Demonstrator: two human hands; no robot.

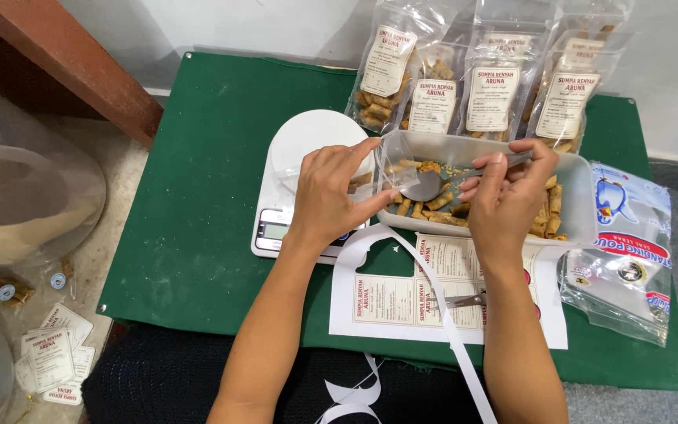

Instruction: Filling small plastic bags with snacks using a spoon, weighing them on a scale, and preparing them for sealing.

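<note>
My left hand [329, 196] pinches open a small clear plastic pouch [390, 169] over the white kitchen scale [296, 169]. My right hand [512, 196] grips the handle of a metal spoon [433, 184], whose bowl sits at the pouch mouth. Just behind the spoon lies a clear rectangular tub [578, 200] holding several small brown fried rolls [551, 212].
Several filled, labelled snack pouches [496, 90] lean against the wall at the back of the green table [198, 196]. A sheet of labels [402, 302] with scissors [464, 299] lies near me, a pack of pouches [625, 251] at right. Loose labels [52, 357] lie on the floor.
</note>
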